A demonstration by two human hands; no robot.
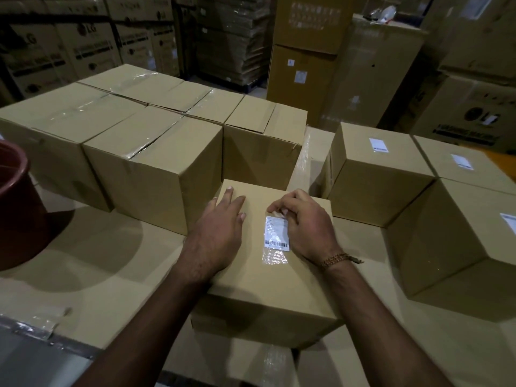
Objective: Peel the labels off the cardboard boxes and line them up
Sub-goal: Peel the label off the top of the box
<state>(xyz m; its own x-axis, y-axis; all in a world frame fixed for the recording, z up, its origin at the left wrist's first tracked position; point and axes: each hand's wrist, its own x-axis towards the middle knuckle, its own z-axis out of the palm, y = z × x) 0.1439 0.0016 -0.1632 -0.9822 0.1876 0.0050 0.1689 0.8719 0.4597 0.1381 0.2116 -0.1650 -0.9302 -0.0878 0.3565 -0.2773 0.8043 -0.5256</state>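
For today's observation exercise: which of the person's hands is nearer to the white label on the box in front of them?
Right. The right hand pinches the top edge of the label; the left hand lies flat on the box, apart from it.

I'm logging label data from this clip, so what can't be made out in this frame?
- Label text: too small and blurred in the head view.
- Label's top edge: hidden under the right hand fingers, so whether it has lifted is unclear.
- Brown bucket: cut off by the left edge.
- Right-hand box label: cut off by the right edge.
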